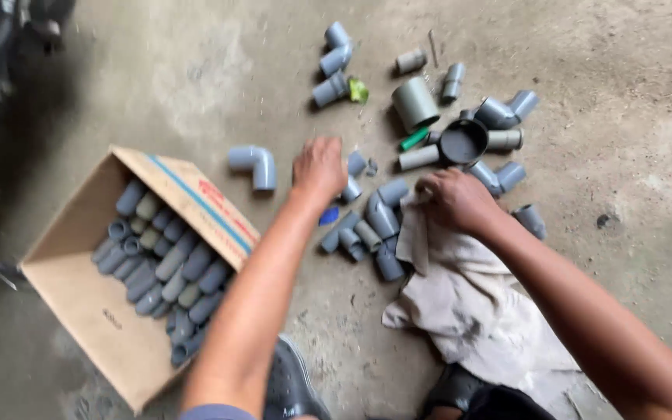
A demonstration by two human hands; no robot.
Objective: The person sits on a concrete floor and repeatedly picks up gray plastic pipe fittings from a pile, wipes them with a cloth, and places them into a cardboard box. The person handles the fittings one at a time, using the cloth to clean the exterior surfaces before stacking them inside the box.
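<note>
You worked over a rough, stained concrete floor [624, 93]. One open cardboard box [110, 327], with red and blue print on its flap, lay at the left, packed with grey pipe fittings [165, 264]. One pale cloth [468, 303] lay under your right hand [454, 201], fingers curled, gripping it. Your left hand [319, 167] reached into the loose fittings [375, 222]; its fingers were hidden. One green cap [414, 139] lay beyond.

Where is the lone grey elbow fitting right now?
In the head view, the grey elbow fitting lies alone on the concrete floor, between the cardboard box and the left hand.
</note>
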